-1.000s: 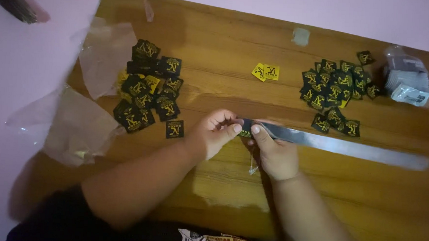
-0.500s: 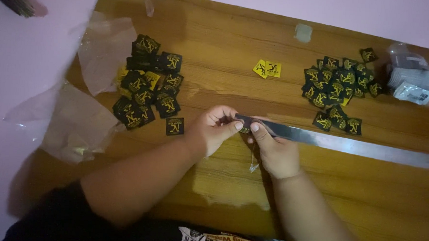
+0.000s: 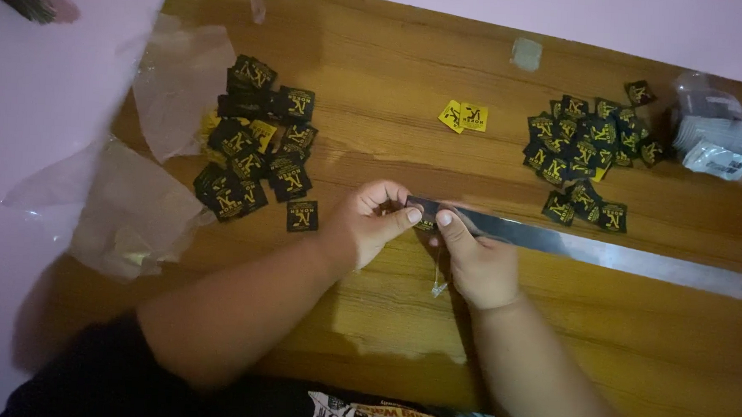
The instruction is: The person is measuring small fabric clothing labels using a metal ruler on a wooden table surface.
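Note:
My left hand [image 3: 372, 223] and my right hand [image 3: 474, 258] meet at the left end of a long steel ruler [image 3: 605, 255] that lies across the wooden table [image 3: 375, 132]. Both thumbs press a small dark label [image 3: 425, 220] against the ruler's end; the label is mostly hidden by my fingers. A thin pale thread [image 3: 438, 275] hangs down between the hands. One loose black-and-yellow label [image 3: 302, 217] lies just left of my left hand.
A pile of black labels [image 3: 252, 139] sits at the left, another pile [image 3: 589, 156] at the right. Two yellow labels [image 3: 465, 117] lie between them. Crumpled clear plastic sheets [image 3: 129, 213] hang off the left edge. A clear bag [image 3: 713, 138] is far right.
The view has shifted slightly; my hands stay pinched on the label at the ruler's end, with only small finger movement.

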